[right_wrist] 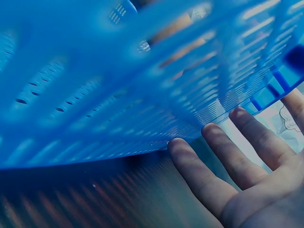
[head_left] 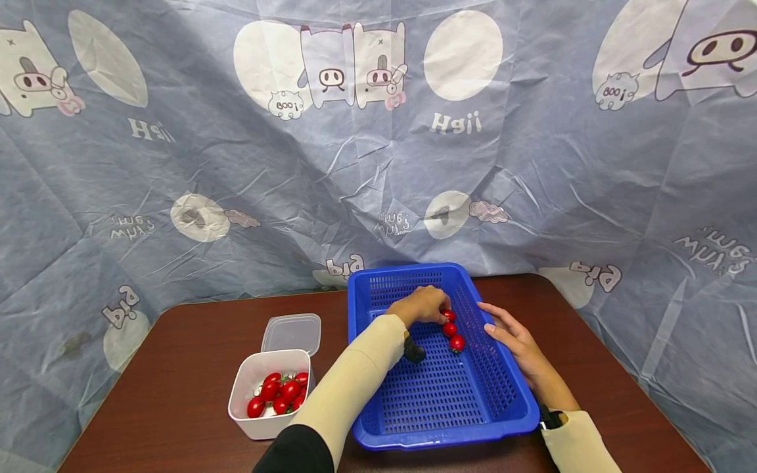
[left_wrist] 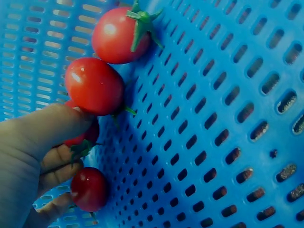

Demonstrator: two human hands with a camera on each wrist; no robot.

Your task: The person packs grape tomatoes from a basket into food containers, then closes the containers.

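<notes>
Fingers point(left_wrist: 56, 156) of the left hand point(head_left: 420, 305) curl round a tomato point(left_wrist: 86, 133) toward one o'clock in the blue basket point(head_left: 455, 433), beside three more tomatoes point(left_wrist: 95, 88); the right hand point(head_left: 523, 348), fingers extended, touches the basket at two. A brown table point(head_left: 177, 368) spreads below; at twelve hangs a printed curtain point(head_left: 331, 197). At eight I see a white tub point(head_left: 260, 430) of red tomatoes point(head_left: 290, 391), a clear lid point(head_left: 292, 334) just beyond; the left sleeve point(head_left: 361, 368) hides some basket rim.

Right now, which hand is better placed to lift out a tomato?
Probably the left hand: it reaches inside the blue basket, pinching a tomato. The right hand is outside, at the basket's side.
</notes>
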